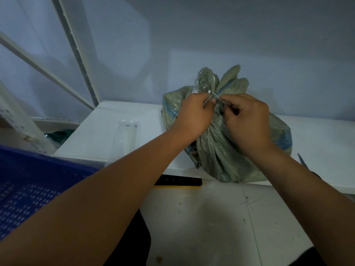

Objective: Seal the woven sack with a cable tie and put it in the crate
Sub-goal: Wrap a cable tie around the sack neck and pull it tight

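A grey-green woven sack [221, 150] stands full on the white shelf [107, 127], its mouth gathered into a bunch at the top. A white cable tie [212, 94] wraps the gathered neck, its small square head on the left. My left hand [194, 114] grips the neck and the tie's head side. My right hand [247, 118] pinches the tie's loose end just right of the neck. The blue perforated crate [28, 189] sits low at the left, part hidden by my left forearm.
A clear plastic packet [126, 135] lies on the shelf left of the sack. A black and yellow bar [178, 180] sits under the shelf's front edge. A blade tip [302, 160] shows at the right. White metal frame bars [76, 50] rise at the left.
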### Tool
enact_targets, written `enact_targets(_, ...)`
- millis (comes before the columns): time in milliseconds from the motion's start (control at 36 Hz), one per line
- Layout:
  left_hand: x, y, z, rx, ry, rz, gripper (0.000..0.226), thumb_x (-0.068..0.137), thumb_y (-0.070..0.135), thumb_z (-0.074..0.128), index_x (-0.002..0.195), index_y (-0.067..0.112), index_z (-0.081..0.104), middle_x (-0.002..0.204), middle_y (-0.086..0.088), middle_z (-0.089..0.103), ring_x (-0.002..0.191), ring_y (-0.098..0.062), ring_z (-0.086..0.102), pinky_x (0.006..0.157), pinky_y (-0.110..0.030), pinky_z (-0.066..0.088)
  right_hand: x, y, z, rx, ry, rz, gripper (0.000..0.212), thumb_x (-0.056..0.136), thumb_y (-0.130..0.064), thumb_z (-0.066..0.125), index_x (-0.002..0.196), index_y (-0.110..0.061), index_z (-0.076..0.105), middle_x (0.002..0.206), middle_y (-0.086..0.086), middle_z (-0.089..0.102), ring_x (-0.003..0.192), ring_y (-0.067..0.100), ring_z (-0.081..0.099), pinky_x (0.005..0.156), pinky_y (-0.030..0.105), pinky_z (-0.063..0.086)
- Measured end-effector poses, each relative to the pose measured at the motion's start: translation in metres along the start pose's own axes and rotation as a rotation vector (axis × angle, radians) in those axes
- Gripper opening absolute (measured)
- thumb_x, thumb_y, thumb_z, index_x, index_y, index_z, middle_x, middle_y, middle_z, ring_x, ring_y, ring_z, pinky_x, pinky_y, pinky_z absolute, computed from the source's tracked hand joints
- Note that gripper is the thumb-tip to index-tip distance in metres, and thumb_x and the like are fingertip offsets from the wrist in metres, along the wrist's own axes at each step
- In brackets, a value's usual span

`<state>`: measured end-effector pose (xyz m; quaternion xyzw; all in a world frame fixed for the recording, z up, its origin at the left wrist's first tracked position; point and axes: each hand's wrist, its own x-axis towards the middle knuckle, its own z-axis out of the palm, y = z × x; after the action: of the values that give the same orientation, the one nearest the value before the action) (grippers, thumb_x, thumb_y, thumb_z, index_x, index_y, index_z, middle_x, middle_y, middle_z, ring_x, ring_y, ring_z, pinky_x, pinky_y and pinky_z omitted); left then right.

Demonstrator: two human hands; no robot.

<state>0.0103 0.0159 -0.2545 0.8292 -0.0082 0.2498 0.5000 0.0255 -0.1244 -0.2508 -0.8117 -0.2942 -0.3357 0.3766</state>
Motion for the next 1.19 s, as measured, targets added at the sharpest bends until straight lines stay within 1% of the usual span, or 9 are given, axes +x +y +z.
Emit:
enact_targets(167, -0.0014, 0.0004, -0.0001, 0.023, -0.013, 0.022, 0.027, 0.100, 0.016, 0.053, 0.082, 0.001, 0.067, 0.072, -0.016, 0.066, 0.062, -0.016, 0.055, 0.056, -0.024, 0.040, -0.0004, -0.0001, -0.0002, -0.006, -0.001, -0.003, 0.034, 0.085, 0.006, 0.061, 0.110, -0.009, 0.077, 0.098, 0.008, 0.076, 0.085, 0.017, 0.068, 0.081, 0.023, 0.053)
enact_targets(306, -0.0016, 0.0021, -0.0007, 0.058, -0.021, 0.052, 0.025, 0.099, 0.014, 0.053, 0.083, 0.002, 0.068, 0.070, -0.013, 0.065, 0.060, -0.013, 0.053, 0.051, -0.017, 0.036, -0.0008, -0.0006, -0.0006, 0.013, -0.005, -0.002, 0.036, 0.084, 0.007, 0.060, 0.110, -0.010, 0.077, 0.095, 0.009, 0.076, 0.083, 0.020, 0.069, 0.079, 0.033, 0.058)
enact_targets(556, -0.0015, 0.0032, -0.0001, 0.088, -0.044, 0.090, 0.024, 0.099, 0.011, 0.054, 0.076, 0.016, 0.059, 0.059, 0.007, 0.051, 0.050, -0.002, 0.044, 0.048, -0.011, 0.034, -0.0020, -0.0013, -0.0010, 0.003, -0.005, -0.014, 0.035, 0.084, 0.007, 0.061, 0.110, -0.009, 0.077, 0.096, 0.009, 0.076, 0.082, 0.020, 0.069, 0.079, 0.034, 0.058)
enact_targets(667, -0.0009, 0.0023, 0.0002, 0.115, -0.040, 0.109, 0.027, 0.098, 0.009, 0.055, 0.072, 0.014, 0.055, 0.057, 0.011, 0.045, 0.049, 0.000, 0.041, 0.049, -0.009, 0.034, -0.0022, -0.0016, -0.0006, -0.002, -0.012, -0.014, 0.035, 0.084, 0.007, 0.061, 0.110, -0.011, 0.077, 0.095, 0.008, 0.076, 0.082, 0.019, 0.069, 0.078, 0.034, 0.057)
enact_targets(778, -0.0028, 0.0041, -0.0017, 0.192, -0.067, 0.154, 0.022, 0.099, 0.007, 0.052, 0.078, 0.007, 0.061, 0.060, 0.014, 0.045, 0.051, 0.003, 0.042, 0.052, -0.006, 0.034, -0.0020, -0.0013, -0.0013, 0.003, -0.016, -0.010, 0.034, 0.086, 0.006, 0.061, 0.111, -0.010, 0.077, 0.096, 0.008, 0.076, 0.084, 0.020, 0.069, 0.079, 0.034, 0.057)
enact_targets(917, -0.0032, 0.0038, -0.0023, 0.350, -0.148, 0.204, 0.023, 0.100, 0.007, 0.046, 0.089, -0.001, 0.064, 0.078, -0.013, 0.064, 0.066, -0.015, 0.054, 0.058, -0.020, 0.034, -0.0034, -0.0030, -0.0017, 0.003, -0.024, -0.020, 0.032, 0.087, 0.006, 0.060, 0.110, -0.008, 0.077, 0.094, 0.011, 0.076, 0.084, 0.021, 0.069, 0.079, 0.031, 0.056)
enact_targets(1028, -0.0023, 0.0027, -0.0039, 0.411, -0.213, 0.232, 0.023, 0.099, 0.006, 0.046, 0.090, -0.001, 0.065, 0.079, -0.016, 0.065, 0.068, -0.021, 0.056, 0.064, -0.032, 0.045, -0.0032, -0.0028, -0.0021, 0.011, -0.018, -0.011, 0.029, 0.088, 0.006, 0.061, 0.108, -0.007, 0.078, 0.095, 0.010, 0.077, 0.084, 0.019, 0.070, 0.080, 0.026, 0.054)
enact_targets(1111, -0.0016, 0.0016, -0.0052, 0.405, -0.244, 0.245, 0.020, 0.097, 0.003, 0.047, 0.091, -0.001, 0.066, 0.079, -0.016, 0.065, 0.067, -0.022, 0.057, 0.061, -0.027, 0.039, -0.0041, -0.0033, -0.0026, 0.044, -0.017, 0.029, 0.030, 0.088, 0.005, 0.062, 0.111, -0.007, 0.076, 0.101, 0.005, 0.077, 0.089, 0.010, 0.068, 0.085, 0.020, 0.052)
enact_targets(1194, -0.0007, 0.0024, -0.0073, 0.379, -0.274, 0.208, 0.022, 0.097, 0.007, 0.047, 0.080, 0.006, 0.059, 0.071, -0.008, 0.059, 0.060, -0.016, 0.052, 0.057, -0.025, 0.036, -0.0044, -0.0044, -0.0031, 0.050, -0.021, 0.043, 0.029, 0.088, 0.005, 0.064, 0.111, -0.008, 0.076, 0.095, -0.004, 0.073, 0.086, 0.005, 0.066, 0.083, 0.010, 0.050)
